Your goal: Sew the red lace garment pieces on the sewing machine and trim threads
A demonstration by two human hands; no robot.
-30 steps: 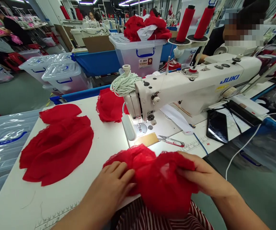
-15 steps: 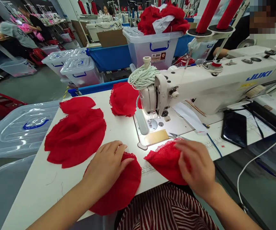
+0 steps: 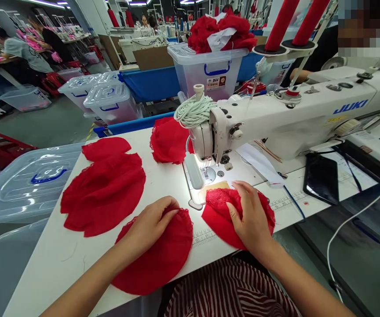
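Observation:
My left hand (image 3: 152, 224) rests on a rounded red fabric piece with a lace edge (image 3: 163, 259) at the table's front. Its thumb and forefinger are pinched together at the lace. Over a second red lace-edged piece (image 3: 218, 220), just in front of the sewing machine (image 3: 210, 132), lies my right hand (image 3: 251, 215). Its thumb and fingers are spread, touching the cloth near its upper edge. The right palm hides part of that piece. Under the machine head, the needle plate (image 3: 209, 175) is lit.
More red pieces (image 3: 106, 193) lie at the left of the table, with another red piece (image 3: 168, 141) behind. A white strip (image 3: 261, 163) and a black phone (image 3: 321, 178) are on the right. Lidded clear boxes (image 3: 34, 176) stand left. A piled box (image 3: 206, 66) is behind.
My right hand has moved left and spread over the right-hand red piece, which now reaches farther right with more lace showing. My left hand has barely shifted, its fingers drawn closer together.

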